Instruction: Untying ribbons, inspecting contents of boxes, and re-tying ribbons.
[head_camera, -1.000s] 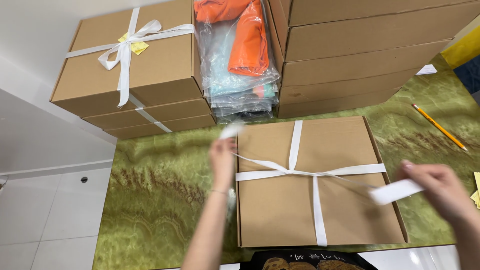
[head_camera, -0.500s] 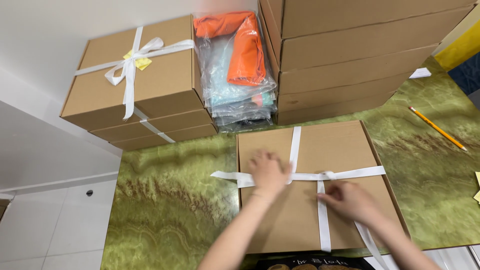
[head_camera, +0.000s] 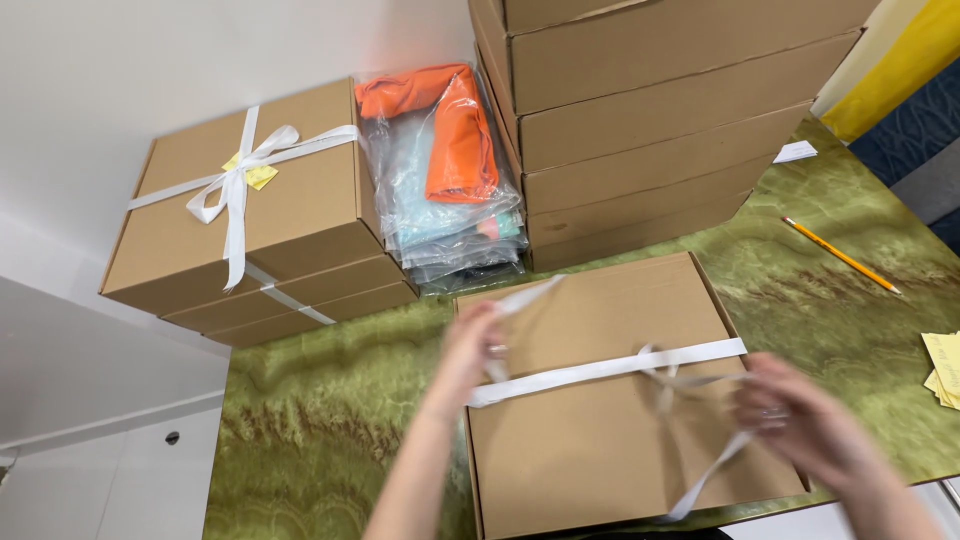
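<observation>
A flat brown cardboard box (head_camera: 600, 440) lies on the green marbled table (head_camera: 320, 430) in front of me. A white ribbon (head_camera: 600, 368) runs across its lid. My left hand (head_camera: 472, 345) pinches one ribbon end at the box's left side, the end sticking up toward the far edge. My right hand (head_camera: 800, 425), blurred, holds the other ribbon end over the box's right part, with a loose tail hanging toward the near edge.
A stack of ribbon-tied brown boxes (head_camera: 250, 210) stands at the back left. Bagged orange and teal clothing (head_camera: 450, 170) lies between it and a taller box stack (head_camera: 650, 130). A pencil (head_camera: 840, 255) and yellow notes (head_camera: 942, 365) lie at the right.
Both hands left the middle of the lid and pulled apart, drawing the ribbon ends out. The lengthwise ribbon strip seen earlier no longer lies flat on the lid.
</observation>
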